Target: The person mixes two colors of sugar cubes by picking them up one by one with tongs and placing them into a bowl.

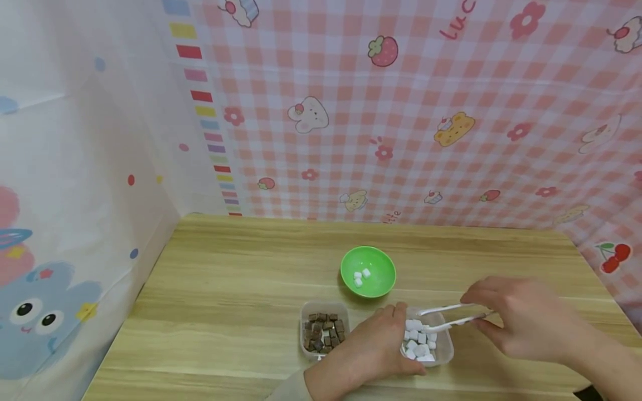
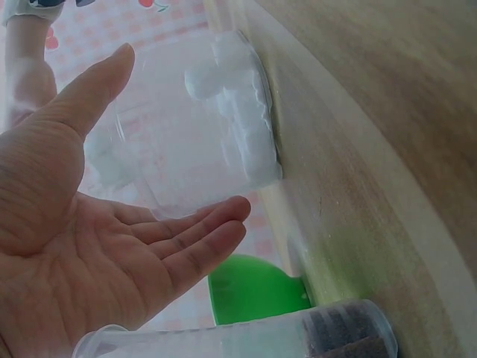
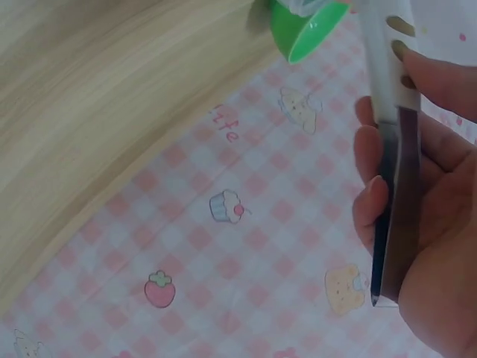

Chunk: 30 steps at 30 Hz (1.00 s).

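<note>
My left hand [image 1: 376,342] holds a clear plastic box [image 1: 446,355] of white cubes [image 1: 420,338], thumb on the near side and fingers on the far side. In the left wrist view the thumb and fingers [image 2: 197,250] lie along opposite walls of the box. From the right, my right hand [image 1: 526,317] grips a pair of tongs [image 1: 458,321]. Its white arms stand apart, their tips over the cubes; no cube shows clearly between them. The right wrist view shows the metal handle [image 3: 402,186] lying between thumb and fingers, with the tips out of frame.
Behind the boxes stands a green bowl [image 1: 383,273] with several white cubes inside. Left of my left hand is a second clear box [image 1: 323,306], holding brown cubes [image 1: 326,334]. A checked cloth [image 1: 341,150] hangs along the back edge of the wooden table [image 1: 210,312].
</note>
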{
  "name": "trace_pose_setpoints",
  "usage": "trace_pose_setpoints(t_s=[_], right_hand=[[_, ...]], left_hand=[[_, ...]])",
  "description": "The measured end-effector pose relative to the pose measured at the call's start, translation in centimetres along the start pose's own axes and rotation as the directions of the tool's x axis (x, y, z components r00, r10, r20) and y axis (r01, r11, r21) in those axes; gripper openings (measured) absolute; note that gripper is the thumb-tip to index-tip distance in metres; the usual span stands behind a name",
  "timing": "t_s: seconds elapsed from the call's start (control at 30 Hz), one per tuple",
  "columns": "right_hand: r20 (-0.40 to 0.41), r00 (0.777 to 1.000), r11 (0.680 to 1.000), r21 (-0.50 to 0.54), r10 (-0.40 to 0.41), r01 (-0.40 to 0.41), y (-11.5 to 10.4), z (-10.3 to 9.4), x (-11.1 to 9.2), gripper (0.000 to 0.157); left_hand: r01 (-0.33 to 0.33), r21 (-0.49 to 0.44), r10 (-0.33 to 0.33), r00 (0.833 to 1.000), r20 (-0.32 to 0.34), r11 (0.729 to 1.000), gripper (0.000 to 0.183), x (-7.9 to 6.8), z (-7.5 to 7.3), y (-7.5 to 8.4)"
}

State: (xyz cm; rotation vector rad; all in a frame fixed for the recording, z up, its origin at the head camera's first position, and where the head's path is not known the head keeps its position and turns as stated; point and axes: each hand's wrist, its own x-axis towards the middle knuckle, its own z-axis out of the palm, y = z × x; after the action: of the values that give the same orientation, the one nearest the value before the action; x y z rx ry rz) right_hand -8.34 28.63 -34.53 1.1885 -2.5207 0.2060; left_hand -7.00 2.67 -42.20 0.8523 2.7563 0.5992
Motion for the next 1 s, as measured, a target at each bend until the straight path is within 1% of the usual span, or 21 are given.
trace_pose_setpoints(t_s=[0.07, 0.27, 0.47, 0.7, 0.87, 1.0], right_hand=[[0.039, 0.999, 1.0, 0.015, 0.0, -0.001, -0.2, 0.2, 0.0, 0.038], [0.113, 0.994, 0.999, 0.036, -0.014, 0.01, -0.6, 0.7, 0.2, 0.035], [0.175, 0.984, 0.997, 0.078, -0.037, 0.024, -0.8, 1.2, 0.7, 0.033], [0.245, 0.968, 0.997, 0.066, -0.058, 0.043, -1.2, 1.9, 1.0, 0.03], [0.275, 0.959, 0.998, 0.047, -0.061, 0.05, -1.7, 2.4, 1.2, 0.029], [0.276, 0.957, 0.996, 0.045, -0.084, 0.074, -1.9, 2.7, 1.4, 0.032]], left_hand=[[-0.005, 0.001, 0.005, 1.0, -0.003, 1.0, 0.086, 0.0, 0.0, 0.0], [-0.016, 0.013, 0.016, 1.0, -0.009, 1.0, 0.087, 0.0, 0.0, 0.0], [-0.007, 0.006, 0.007, 1.0, 0.002, 1.0, 0.088, 0.1, 0.0, -0.1], [-0.01, 0.008, 0.01, 1.0, 0.008, 1.0, 0.091, 0.1, 0.1, -0.2], [-0.004, -0.003, 0.004, 1.0, 0.015, 1.0, 0.09, 0.1, 0.1, -0.2], [-0.002, 0.002, 0.002, 1.0, 0.014, 1.0, 0.088, 0.1, 0.1, -0.2]])
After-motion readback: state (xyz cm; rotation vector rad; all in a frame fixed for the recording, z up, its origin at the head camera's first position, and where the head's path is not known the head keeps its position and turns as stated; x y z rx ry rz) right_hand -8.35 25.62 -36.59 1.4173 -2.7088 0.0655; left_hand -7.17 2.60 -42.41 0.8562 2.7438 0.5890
